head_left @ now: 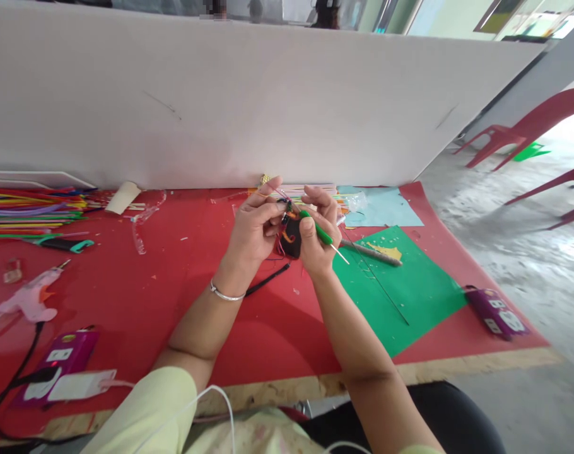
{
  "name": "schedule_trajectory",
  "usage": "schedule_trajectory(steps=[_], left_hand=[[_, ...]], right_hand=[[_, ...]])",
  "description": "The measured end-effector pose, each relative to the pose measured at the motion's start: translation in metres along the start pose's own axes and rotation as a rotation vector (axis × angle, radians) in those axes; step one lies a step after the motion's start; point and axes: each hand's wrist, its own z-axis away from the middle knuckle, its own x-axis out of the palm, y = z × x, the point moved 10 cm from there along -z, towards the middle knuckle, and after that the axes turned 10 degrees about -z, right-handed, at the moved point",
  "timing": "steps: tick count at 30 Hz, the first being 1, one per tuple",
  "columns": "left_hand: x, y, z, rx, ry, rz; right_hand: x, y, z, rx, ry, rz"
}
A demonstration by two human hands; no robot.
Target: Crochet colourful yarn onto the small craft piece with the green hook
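Observation:
Near the middle of the table, my left hand (255, 228) pinches a small dark piece of work with coloured threads (287, 207). Its thumb and index finger are closed, and a thin pinkish thread runs up past the index finger. In my right hand (321, 236) is a green-handled crochet hook (316, 227); its thin metal end points down to the right, while the tip at the work is too small to make out. A black piece with orange strands (292, 238) shows between the hands, partly hidden by the fingers. My fingertips nearly meet at the work.
Coloured pipe cleaners (31, 208), a green-and-black cutter (67, 244), a glue gun (34, 296) and a purple power strip (69, 353) are at left. A green sheet (400, 302) bearing a grey stick (376, 253) lies right, near another power strip (495, 312). A white partition (211, 94) stands behind.

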Motion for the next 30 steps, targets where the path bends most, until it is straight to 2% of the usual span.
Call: schedule_trajectory(steps=[3, 6, 10, 13, 17, 19, 24, 30], left_hand=[[0.002, 0.002, -0.001, 0.056, -0.024, -0.077], [0.003, 0.003, 0.0, 0.166, 0.017, -0.171], [0.0, 0.005, 0.007, 0.277, 0.147, -0.183], [0.0, 0.0, 0.006, 0.184, 0.143, -0.084], [0.004, -0.016, -0.001, -0.079, 0.029, 0.015], [0.004, -0.018, -0.003, -0.146, 0.0, 0.041], [0.007, -0.018, -0.005, -0.182, -0.065, 0.085], [0.007, -0.018, -0.006, -0.22, -0.114, 0.095]], right_hand=[[-0.004, -0.005, -0.012, 0.003, -0.088, -0.05], [-0.014, -0.008, -0.016, 0.029, -0.013, 0.011], [-0.012, -0.022, -0.003, -0.074, 0.128, 0.108], [-0.003, -0.024, 0.009, -0.106, 0.156, 0.115], [0.0, -0.007, 0.009, -0.026, 0.097, 0.062], [-0.003, 0.002, 0.005, -0.015, 0.08, -0.005], [-0.009, 0.02, -0.002, -0.001, 0.022, -0.026], [-0.014, 0.009, -0.008, -0.061, -0.06, 0.072]])
